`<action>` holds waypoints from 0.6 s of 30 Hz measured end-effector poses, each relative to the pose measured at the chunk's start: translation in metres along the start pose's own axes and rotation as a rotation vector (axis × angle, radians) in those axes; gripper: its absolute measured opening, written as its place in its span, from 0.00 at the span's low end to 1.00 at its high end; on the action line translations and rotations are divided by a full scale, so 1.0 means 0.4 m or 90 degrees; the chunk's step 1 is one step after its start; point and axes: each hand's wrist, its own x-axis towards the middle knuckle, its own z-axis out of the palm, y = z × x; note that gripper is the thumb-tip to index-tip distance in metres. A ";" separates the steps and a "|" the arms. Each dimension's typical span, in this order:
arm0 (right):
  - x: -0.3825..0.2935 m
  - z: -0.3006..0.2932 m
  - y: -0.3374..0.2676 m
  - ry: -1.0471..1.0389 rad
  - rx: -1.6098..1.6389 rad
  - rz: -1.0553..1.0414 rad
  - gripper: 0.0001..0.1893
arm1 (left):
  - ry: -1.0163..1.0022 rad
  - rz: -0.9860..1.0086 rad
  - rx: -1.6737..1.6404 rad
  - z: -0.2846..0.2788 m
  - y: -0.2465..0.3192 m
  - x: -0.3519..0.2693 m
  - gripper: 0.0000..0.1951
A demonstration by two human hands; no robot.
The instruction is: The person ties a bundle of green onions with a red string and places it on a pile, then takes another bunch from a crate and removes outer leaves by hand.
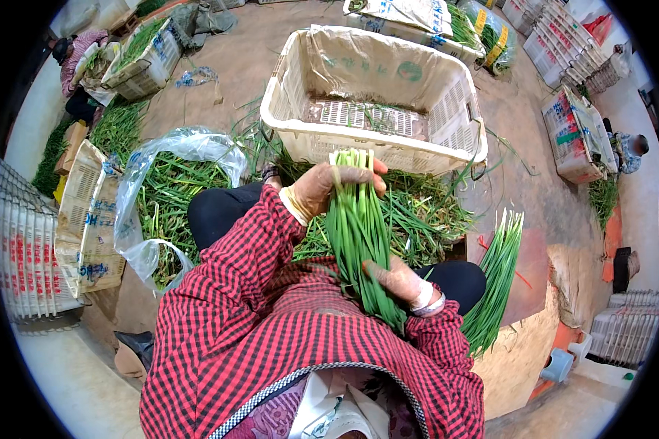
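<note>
A bunch of long green Chinese chives [357,219] lies across my lap, its pale stem ends pointing away from me. My gloved left hand [321,186] is wrapped around the bunch just below those ends. Lower down, my gloved right hand [398,280] holds the leafy part from the right side. Beyond my hands stands a large white plastic crate [373,131] with a few leaf scraps on its floor. Loose leaves and trimmings [423,214] cover the ground between my knees. To the right of my right knee, another chive bunch [497,280] rests on a reddish board [527,274].
Left of me, a clear plastic bag [137,181] holds more leaves, beside a tilted crate [90,230] and stacked crates [30,252]. Packed crates stand at the back. One person [79,60] works far left, another [631,151] far right. A blue plastic stool [557,365] stands lower right.
</note>
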 end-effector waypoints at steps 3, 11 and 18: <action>0.019 -0.013 -0.017 0.268 -0.136 -0.248 0.34 | 0.111 -0.041 -0.012 0.005 0.003 0.014 0.16; 0.119 0.003 -0.169 0.456 -0.443 -0.514 0.18 | 0.265 0.044 0.119 0.008 0.031 0.031 0.12; 0.111 -0.032 -0.323 0.419 -0.362 -0.592 0.24 | 0.205 0.268 0.358 -0.054 0.192 0.042 0.14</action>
